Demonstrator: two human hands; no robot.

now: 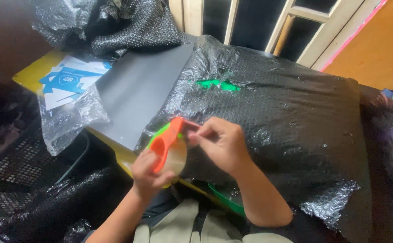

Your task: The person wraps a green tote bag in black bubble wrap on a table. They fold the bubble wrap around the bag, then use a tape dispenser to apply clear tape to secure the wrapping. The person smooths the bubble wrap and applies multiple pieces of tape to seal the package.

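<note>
My left hand grips an orange tape dispenser with a roll of clear tape on it. My right hand pinches the tape's loose end at the dispenser's top, fingers closed on it. Both hands hover over the near edge of a large parcel wrapped in black bubble wrap. A piece of green tape sticks on top of the parcel.
A dark grey sheet lies on the yellow table to the left, beside blue-and-white papers and clear plastic wrap. More black bubble wrap is piled behind. A black mesh crate stands at lower left.
</note>
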